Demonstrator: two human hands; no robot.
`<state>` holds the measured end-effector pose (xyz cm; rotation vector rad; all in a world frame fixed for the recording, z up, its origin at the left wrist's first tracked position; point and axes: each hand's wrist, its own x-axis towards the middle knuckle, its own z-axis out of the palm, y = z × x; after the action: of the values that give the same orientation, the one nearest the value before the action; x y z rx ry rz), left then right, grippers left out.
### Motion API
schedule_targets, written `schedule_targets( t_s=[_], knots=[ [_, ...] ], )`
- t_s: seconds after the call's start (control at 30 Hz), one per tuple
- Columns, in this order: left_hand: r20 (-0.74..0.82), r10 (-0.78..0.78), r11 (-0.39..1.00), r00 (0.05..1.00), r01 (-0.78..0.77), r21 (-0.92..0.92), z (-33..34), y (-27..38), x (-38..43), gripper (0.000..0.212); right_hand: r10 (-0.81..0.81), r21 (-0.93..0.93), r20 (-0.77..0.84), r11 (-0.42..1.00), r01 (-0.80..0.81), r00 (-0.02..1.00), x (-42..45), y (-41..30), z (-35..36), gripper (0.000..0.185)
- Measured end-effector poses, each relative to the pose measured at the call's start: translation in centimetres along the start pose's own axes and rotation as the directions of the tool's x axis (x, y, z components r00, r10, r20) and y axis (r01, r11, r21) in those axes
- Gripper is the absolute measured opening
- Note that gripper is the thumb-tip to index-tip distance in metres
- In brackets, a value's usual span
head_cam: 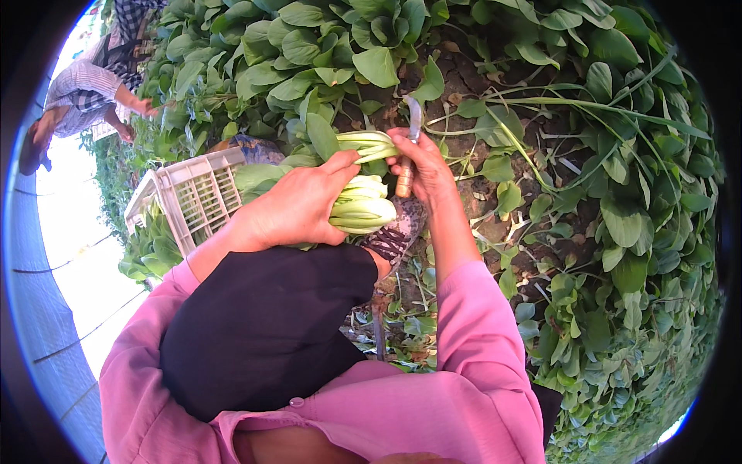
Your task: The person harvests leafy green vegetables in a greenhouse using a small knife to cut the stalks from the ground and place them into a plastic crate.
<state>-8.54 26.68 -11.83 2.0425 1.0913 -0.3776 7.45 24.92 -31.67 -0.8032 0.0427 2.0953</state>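
Observation:
My left hand (pixel 301 203) is wrapped around several heads of leafy greens (pixel 362 211), their pale stem ends pointing right and their leaves partly hidden behind the hand. Just above, another head with pale green stems (pixel 368 144) reaches to the fingers of my right hand (pixel 426 162). That hand also holds a small curved knife (pixel 408 151), its wooden handle low in the fingers and its metal blade pointing up. Whether the right fingers grip the stems or only touch them, I cannot tell.
A pale plastic crate (pixel 197 194) holding greens stands at the left. My patterned shoe (pixel 403 232) rests on soil below the hands. Leafy plants (pixel 626 220) grow along the top and right, with cut leaves on the soil. Another person (pixel 87 87) bends at the upper left.

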Motion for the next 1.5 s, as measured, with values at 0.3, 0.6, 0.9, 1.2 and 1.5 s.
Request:
schedule_targets(
  t_s=[0.3,0.6,0.9,1.2,1.5],
  knots=[
    [0.078,0.011,0.985,0.997,0.003,-0.174,1.1,-0.9,0.6,0.084,-0.119,-0.113,-0.112,0.988,0.106,0.987,-2.8,-0.9,-0.3,0.024],
    [0.151,0.087,0.993,0.985,-0.073,-0.096,1.4,0.3,1.3,0.084,-0.026,-0.297,-0.153,0.955,-0.02,0.988,-2.2,-1.9,-1.5,0.028],
    [0.189,0.162,0.98,0.969,-0.135,-0.145,1.5,-0.7,1.9,0.072,-0.335,-0.36,-0.192,0.898,0.251,0.922,-5.0,-8.2,-4.7,0.027],
    [0.131,-0.352,0.032,0.927,0.151,-0.988,-2.1,-4.7,1.8,0.068,-0.524,-0.144,-0.103,0.849,0.509,0.845,-14.7,-10.9,-10.0,0.029],
    [0.195,-0.153,0.341,0.969,0.237,-0.91,-1.1,-3.4,6.6,0.084,-0.23,-0.38,-0.053,0.905,0.194,0.972,-10.7,-8.7,0.7,0.021]
  ],
)
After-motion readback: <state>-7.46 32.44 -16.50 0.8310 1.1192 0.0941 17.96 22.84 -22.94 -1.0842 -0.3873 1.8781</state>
